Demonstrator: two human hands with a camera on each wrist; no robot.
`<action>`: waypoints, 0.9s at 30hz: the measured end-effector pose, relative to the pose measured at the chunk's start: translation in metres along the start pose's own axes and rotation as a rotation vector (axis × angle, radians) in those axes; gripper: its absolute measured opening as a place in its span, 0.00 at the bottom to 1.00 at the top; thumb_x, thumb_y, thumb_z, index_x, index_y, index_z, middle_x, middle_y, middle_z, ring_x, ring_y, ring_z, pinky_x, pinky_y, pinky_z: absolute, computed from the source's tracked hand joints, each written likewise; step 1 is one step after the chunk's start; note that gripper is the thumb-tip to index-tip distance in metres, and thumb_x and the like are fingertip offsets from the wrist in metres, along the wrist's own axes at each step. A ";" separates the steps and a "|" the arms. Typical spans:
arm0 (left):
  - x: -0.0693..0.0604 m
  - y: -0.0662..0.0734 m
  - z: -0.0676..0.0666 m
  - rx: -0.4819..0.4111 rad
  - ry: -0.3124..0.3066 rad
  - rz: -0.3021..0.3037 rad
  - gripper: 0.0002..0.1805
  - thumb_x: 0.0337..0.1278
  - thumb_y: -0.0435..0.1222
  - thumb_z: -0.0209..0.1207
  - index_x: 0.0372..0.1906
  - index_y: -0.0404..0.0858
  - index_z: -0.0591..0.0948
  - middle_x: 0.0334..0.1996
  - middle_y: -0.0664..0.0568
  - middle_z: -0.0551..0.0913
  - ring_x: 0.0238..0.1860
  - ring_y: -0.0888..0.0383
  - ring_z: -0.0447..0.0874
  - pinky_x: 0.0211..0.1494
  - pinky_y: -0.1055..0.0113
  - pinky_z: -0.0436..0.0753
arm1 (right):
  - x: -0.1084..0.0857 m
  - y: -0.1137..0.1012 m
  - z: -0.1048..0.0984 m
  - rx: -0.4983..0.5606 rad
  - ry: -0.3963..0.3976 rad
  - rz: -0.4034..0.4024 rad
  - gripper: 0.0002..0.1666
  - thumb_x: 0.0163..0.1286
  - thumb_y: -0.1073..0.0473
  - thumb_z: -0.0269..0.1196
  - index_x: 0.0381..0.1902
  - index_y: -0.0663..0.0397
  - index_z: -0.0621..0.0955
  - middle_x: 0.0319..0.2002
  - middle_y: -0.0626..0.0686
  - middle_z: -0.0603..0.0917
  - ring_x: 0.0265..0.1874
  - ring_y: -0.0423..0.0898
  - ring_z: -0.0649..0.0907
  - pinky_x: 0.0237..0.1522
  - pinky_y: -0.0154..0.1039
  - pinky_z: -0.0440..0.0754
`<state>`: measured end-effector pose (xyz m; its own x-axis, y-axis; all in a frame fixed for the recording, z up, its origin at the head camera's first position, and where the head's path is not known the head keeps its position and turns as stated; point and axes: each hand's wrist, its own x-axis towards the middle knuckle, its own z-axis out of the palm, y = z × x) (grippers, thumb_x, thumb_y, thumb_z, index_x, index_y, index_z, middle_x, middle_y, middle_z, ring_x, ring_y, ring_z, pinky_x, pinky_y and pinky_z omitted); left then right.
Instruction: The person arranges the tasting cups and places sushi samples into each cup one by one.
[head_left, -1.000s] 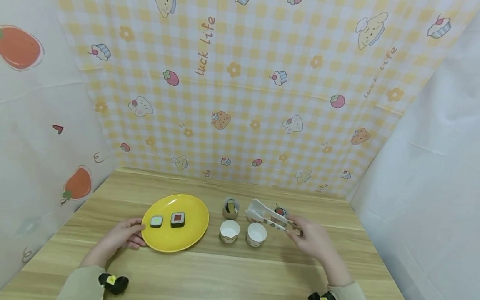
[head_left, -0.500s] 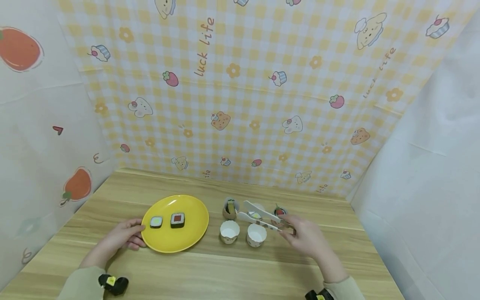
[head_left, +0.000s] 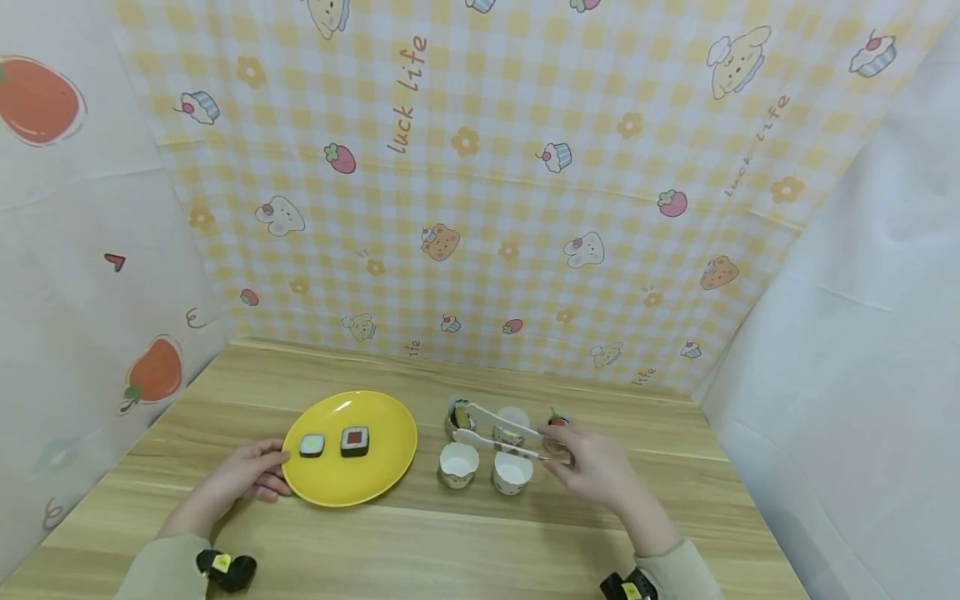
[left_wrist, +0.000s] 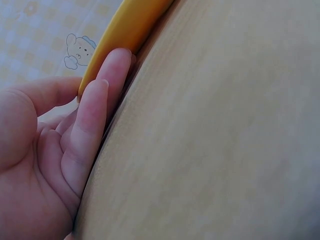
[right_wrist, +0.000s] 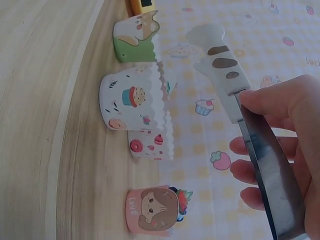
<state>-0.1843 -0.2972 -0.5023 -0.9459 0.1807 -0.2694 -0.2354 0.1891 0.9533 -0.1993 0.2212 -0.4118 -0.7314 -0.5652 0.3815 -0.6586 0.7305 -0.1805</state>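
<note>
On the table's left lies a yellow plate (head_left: 341, 487) bearing two toy sushi rolls, one with a green centre (head_left: 312, 445) and one with a red centre (head_left: 355, 441). My left hand (head_left: 240, 475) pinches its rim, thumb on top and fingers beneath, as the left wrist view confirms. Metal tongs (right_wrist: 270, 175) with white paw-shaped tips are gripped in my right hand (head_left: 600, 471). Their two arms stand apart, with nothing seen between the tips. The tips are by the back-left paper cup (head_left: 451, 427), which holds a yellow-topped, dark-banded sushi piece (head_left: 462, 412).
Other paper cups stand close together: a back-middle cup (head_left: 513, 413) with something inside, and two front cups, left (head_left: 458, 475) and right (head_left: 512, 479). A pink cup (right_wrist: 150, 212) with red-and-green contents stands to the right. A checked cloth (head_left: 510, 192) hangs behind the table.
My right hand and the tongs have moved left, from over the back-middle cup to the back-left one. The left hand and plate stay put.
</note>
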 end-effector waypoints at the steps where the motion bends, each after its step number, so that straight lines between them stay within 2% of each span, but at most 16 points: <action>1: 0.000 0.000 0.000 0.001 0.003 -0.001 0.34 0.71 0.36 0.46 0.65 0.13 0.48 0.27 0.46 0.82 0.28 0.52 0.85 0.31 0.62 0.85 | 0.001 -0.001 0.001 0.000 0.001 -0.009 0.26 0.57 0.53 0.72 0.54 0.50 0.81 0.35 0.43 0.84 0.20 0.28 0.75 0.18 0.25 0.71; 5: -0.001 0.001 0.001 0.002 0.003 -0.004 0.34 0.71 0.36 0.46 0.65 0.13 0.48 0.27 0.46 0.82 0.28 0.52 0.85 0.31 0.63 0.85 | 0.004 -0.004 0.003 0.009 0.000 -0.032 0.25 0.57 0.54 0.72 0.53 0.52 0.81 0.34 0.45 0.83 0.22 0.33 0.78 0.20 0.25 0.73; 10: 0.000 0.000 0.000 0.001 -0.008 0.003 0.34 0.72 0.36 0.46 0.65 0.13 0.47 0.28 0.46 0.82 0.28 0.52 0.85 0.31 0.63 0.85 | 0.008 -0.008 0.005 -0.004 -0.001 -0.039 0.25 0.56 0.53 0.72 0.52 0.49 0.82 0.35 0.44 0.83 0.27 0.41 0.83 0.22 0.27 0.75; 14: 0.001 -0.002 -0.001 0.004 -0.011 0.012 0.33 0.72 0.36 0.45 0.65 0.13 0.47 0.28 0.47 0.82 0.28 0.52 0.85 0.30 0.63 0.84 | 0.012 -0.012 0.007 -0.024 -0.009 -0.047 0.25 0.56 0.51 0.72 0.52 0.48 0.82 0.40 0.46 0.84 0.28 0.40 0.84 0.23 0.28 0.75; 20: 0.000 -0.001 -0.001 0.007 0.001 0.002 0.33 0.72 0.36 0.46 0.65 0.14 0.48 0.28 0.46 0.82 0.28 0.51 0.85 0.31 0.62 0.85 | 0.018 -0.017 0.011 -0.039 -0.056 -0.040 0.26 0.58 0.50 0.71 0.55 0.47 0.81 0.43 0.48 0.84 0.20 0.30 0.77 0.21 0.28 0.73; 23: 0.000 -0.001 -0.001 0.010 -0.004 0.005 0.34 0.71 0.35 0.46 0.65 0.13 0.48 0.28 0.46 0.82 0.28 0.51 0.85 0.31 0.62 0.85 | 0.023 -0.019 0.012 -0.049 -0.076 -0.042 0.26 0.60 0.49 0.70 0.56 0.47 0.80 0.39 0.46 0.84 0.15 0.27 0.70 0.19 0.28 0.71; 27: 0.000 0.000 -0.001 0.010 -0.008 0.006 0.34 0.72 0.36 0.45 0.65 0.13 0.48 0.28 0.46 0.82 0.28 0.51 0.85 0.31 0.62 0.85 | 0.029 -0.023 0.013 -0.055 -0.092 -0.066 0.26 0.60 0.49 0.69 0.57 0.47 0.79 0.32 0.43 0.82 0.12 0.29 0.66 0.18 0.29 0.68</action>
<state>-0.1848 -0.2978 -0.5018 -0.9455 0.1892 -0.2648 -0.2275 0.1978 0.9535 -0.2077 0.1830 -0.4082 -0.7017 -0.6435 0.3057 -0.6970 0.7091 -0.1072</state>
